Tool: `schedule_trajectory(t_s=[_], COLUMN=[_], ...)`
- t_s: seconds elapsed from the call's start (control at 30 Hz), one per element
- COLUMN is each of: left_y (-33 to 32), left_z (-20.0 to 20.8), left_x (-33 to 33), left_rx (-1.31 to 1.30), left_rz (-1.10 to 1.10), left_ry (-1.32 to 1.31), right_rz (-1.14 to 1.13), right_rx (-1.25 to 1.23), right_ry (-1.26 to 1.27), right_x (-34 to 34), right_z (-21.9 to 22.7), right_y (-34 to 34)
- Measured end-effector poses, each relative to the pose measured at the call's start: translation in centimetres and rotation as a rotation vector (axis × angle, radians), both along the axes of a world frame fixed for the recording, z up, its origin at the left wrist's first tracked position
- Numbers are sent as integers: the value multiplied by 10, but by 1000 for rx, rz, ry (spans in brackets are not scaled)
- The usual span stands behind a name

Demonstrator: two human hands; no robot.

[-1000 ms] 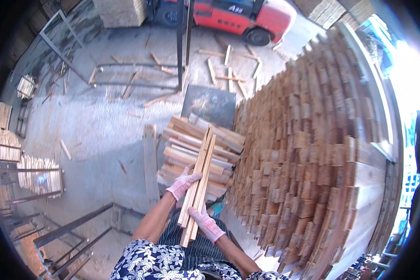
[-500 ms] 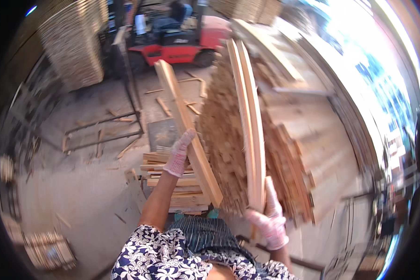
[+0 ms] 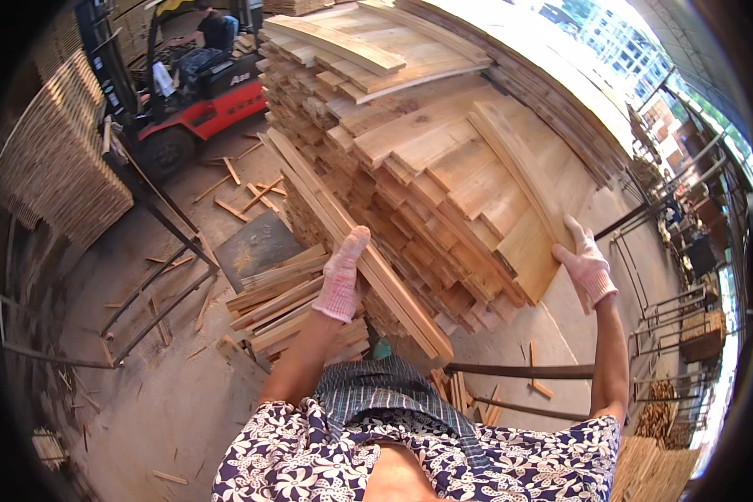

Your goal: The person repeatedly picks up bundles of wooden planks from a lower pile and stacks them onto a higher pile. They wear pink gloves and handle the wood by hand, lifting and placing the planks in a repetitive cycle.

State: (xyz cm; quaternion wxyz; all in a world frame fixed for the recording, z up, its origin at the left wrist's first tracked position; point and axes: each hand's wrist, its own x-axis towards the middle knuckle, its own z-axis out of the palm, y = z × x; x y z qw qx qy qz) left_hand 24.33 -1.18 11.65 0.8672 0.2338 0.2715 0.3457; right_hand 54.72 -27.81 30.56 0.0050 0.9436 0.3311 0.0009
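Observation:
Both my hands wear pinkish-white knit gloves. My left hand is closed around a few narrow wooden boards, held at a slant in front of the large lumber stack. My right hand is at the near end of a long board lying along the top of that stack. Its thumb and fingers straddle the board, and part of the grip is hidden. A smaller pile of boards lies below my left forearm.
A red forklift with a person seated on it stands at the far left, near a tall wood stack. A metal frame and scattered offcuts lie on the floor. Metal racks line the right side.
My view has turned right. The boards in my right hand have gone from being held upright to lying on the stack top. My left hand still holds its boards.

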Motion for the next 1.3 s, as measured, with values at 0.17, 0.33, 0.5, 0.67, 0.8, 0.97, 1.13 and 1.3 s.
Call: schedule_trajectory(t_s=[0.17,0.33,0.5,0.67,0.8,0.97,1.13,1.3], left_y=[24,42,65,52,19,17,12,3], left_z=[27,33,-26,-31,61,18,38,23], left_x=[2,60,111,100,87,82,85,73], left_rx=[-97,532,521,366,-143,1006,929,540], left_rz=[74,-176,-173,-91,58,-115,-237,-74], left_ry=[117,379,95,-121,166,277,305,27], right_rz=[28,-74,54,180,211,300,239,267], right_rx=[41,98,152,85,149,166,180,223], right_ry=[-32,14,8,3,120,222,215,145], right_x=[17,24,85,187,249,258,243,255], right_z=[-11,-20,10,20,1,2,7,-4], right_y=[25,55,69,119,127,136,129,128])
